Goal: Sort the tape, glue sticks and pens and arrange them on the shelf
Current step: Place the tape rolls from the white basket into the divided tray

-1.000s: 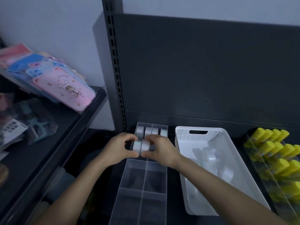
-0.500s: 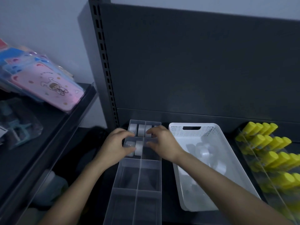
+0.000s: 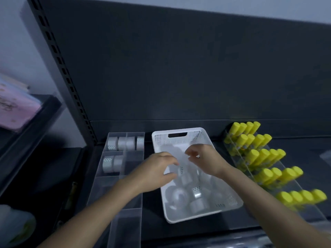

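My left hand [image 3: 157, 170] and right hand [image 3: 206, 159] hover over the white basket [image 3: 179, 136], fingers loosely bent and gripping nothing I can make out, above the loose tape rolls [image 3: 196, 193] lying in it. The basket sits on a dark shelf [image 3: 154, 213] against a dark back panel [image 3: 179, 68], between a clear divided tray [image 3: 133, 161] with six sorted rolls [image 3: 121, 143] in its far compartments and a rack of yellow-capped glue sticks [image 3: 259, 156]. Left of the slotted upright [image 3: 62, 68] is a pale wall [image 3: 14, 42].

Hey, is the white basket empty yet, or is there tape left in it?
Not empty: several tape rolls lie loose in the basket, mostly in its near half.
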The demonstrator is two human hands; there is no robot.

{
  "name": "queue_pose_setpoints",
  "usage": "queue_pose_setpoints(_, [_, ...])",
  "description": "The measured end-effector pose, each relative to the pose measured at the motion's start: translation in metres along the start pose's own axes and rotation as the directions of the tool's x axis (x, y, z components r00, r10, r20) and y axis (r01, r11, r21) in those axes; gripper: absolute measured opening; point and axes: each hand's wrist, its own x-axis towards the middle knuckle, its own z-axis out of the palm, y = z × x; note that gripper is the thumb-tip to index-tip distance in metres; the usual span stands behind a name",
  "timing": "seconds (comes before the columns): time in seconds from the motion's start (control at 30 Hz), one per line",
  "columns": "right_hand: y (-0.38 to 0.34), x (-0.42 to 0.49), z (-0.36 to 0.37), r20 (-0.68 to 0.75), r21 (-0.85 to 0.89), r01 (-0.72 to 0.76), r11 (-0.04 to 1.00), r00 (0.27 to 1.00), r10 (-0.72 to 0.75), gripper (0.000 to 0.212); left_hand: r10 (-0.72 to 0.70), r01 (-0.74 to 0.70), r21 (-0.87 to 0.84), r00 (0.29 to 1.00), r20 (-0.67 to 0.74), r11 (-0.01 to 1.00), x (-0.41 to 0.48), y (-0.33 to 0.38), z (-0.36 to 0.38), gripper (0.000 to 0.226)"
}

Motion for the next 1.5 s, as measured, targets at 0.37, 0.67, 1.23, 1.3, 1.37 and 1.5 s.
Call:
queue_pose_setpoints(0.37, [0.024, -0.021, -0.011, -0.155, 0.098, -0.076, 0.992, 0.984, 0.091, 0.028, 0.064, -0.205, 0.268, 0.888, 0.455, 0.941, 0.051, 0.021, 0.024, 0.068])
queue_pose_setpoints(0.67, [0.027, -0.033, -0.009, -0.206, 0.177, -0.069, 0.982, 0.973, 0.105, 0.031, 0.066, -0.233, 0.362, 0.906, 0.418, 0.903, 0.054, 0.02, 0.034, 0.048])
queue_pose_setpoints(1.23, [0.021, 0.023, 0.012, 0.234, -0.445, 0.036, 0.895, 0.969, 0.077, 0.072, -0.12, 0.125, 0.011, 0.968, -0.22, 0.992, 0.024, -0.001, -0.02, 0.061])
queue_pose_setpoints(1.3, [0.018, 0.026, 0.016, 0.221, -0.437, 0.003, 0.899, 0.97, 0.104, 0.071, -0.152, 0.153, -0.014, 0.959, -0.238, 0.988, 0.02, -0.004, -0.022, 0.061])
queue_pose_setpoints(1.37, [0.018, 0.029, 0.019, 0.205, -0.42, -0.008, 0.907, 0.973, 0.104, 0.066, -0.176, 0.173, -0.035, 0.95, -0.258, 0.984, 0.016, -0.006, -0.024, 0.061])
queue_pose_setpoints(1.5, [0.019, 0.037, 0.016, 0.233, -0.32, -0.036, 0.947, 0.966, 0.115, 0.043, -0.206, 0.2, -0.051, 0.932, -0.298, 0.979, 0.012, -0.011, -0.03, 0.063])
